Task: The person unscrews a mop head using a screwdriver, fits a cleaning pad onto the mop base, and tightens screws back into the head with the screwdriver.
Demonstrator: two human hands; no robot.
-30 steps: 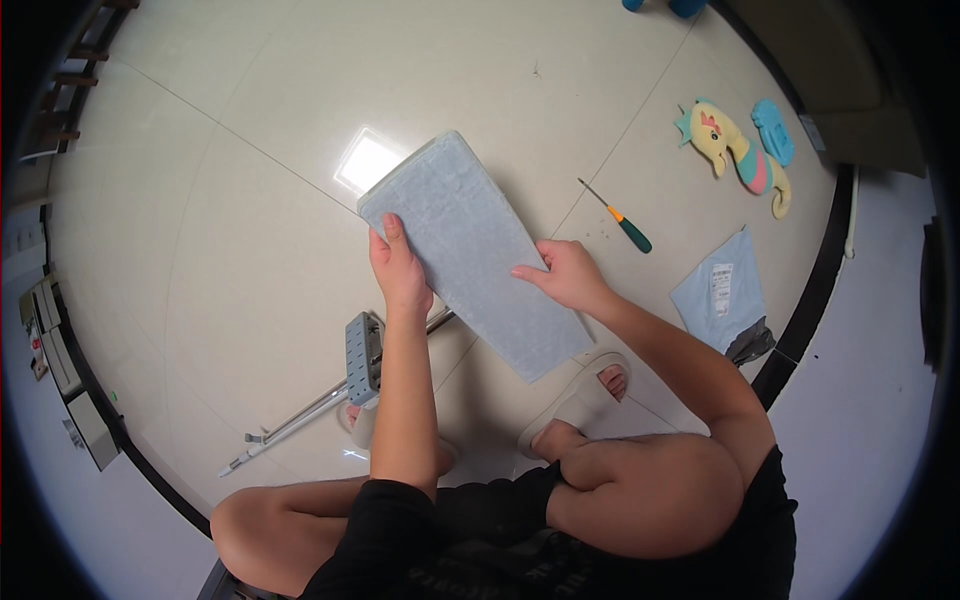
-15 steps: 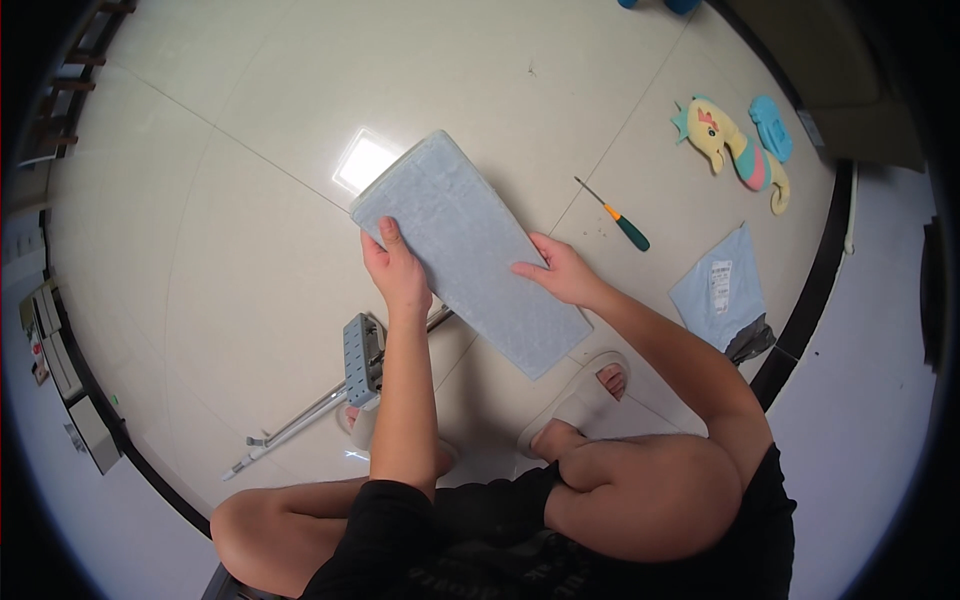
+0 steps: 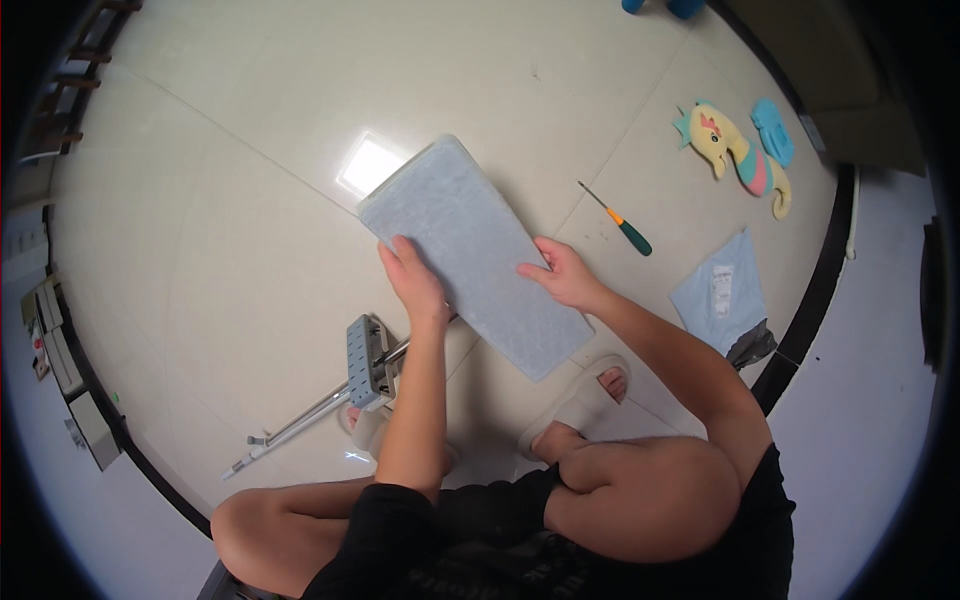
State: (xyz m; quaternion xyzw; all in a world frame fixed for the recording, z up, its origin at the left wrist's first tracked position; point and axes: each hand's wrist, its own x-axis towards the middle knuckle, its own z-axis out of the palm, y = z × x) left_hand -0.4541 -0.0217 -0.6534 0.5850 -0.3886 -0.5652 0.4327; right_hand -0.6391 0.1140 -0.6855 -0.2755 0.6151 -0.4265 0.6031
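Note:
A long grey-blue mop pad (image 3: 470, 240), thick and plush-looking, is held up at a slant over the floor in front of me. My left hand (image 3: 415, 285) grips its left long edge, thumb along the edge and part of the fingers hidden. On the opposite edge, my right hand (image 3: 565, 275) pinches it with the thumb on top and the fingers beneath. Below my left hand, beside the forearm, is a grey perforated mop head (image 3: 370, 362). Its metal pole (image 3: 290, 432) lies slanting on the floor, partly hidden by my left arm.
To the right on the glossy tiles lies a screwdriver (image 3: 630, 232) with a green and orange handle. Farther right are a yellow seahorse toy (image 3: 745, 160), a light blue plastic item (image 3: 773, 132) and a pale blue mailing bag (image 3: 722, 285). Low drawers (image 3: 90, 430) stand at the left wall.
My left hand has slid a little down and right along the pad's edge, its thumb now nearer that edge. The pad has shifted slightly right; my right hand keeps its grip.

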